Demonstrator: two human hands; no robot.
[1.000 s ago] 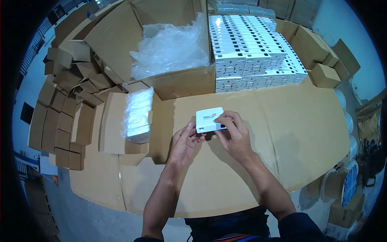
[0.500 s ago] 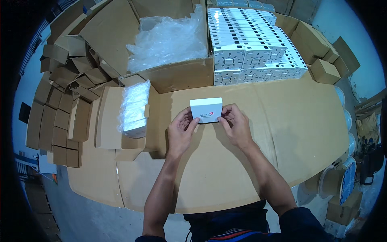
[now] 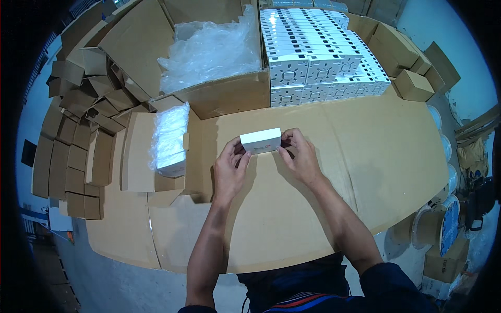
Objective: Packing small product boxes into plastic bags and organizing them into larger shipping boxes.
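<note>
Both grips closed on small white box: left hand, right hand, above cardboard sheet

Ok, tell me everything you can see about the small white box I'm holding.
The small white box is flat and rectangular, apparently cardboard, closed, with a small reddish mark on the side facing you. It is held just above the cardboard-covered table, long side level. Your left hand grips its left end and your right hand its right end.
</note>
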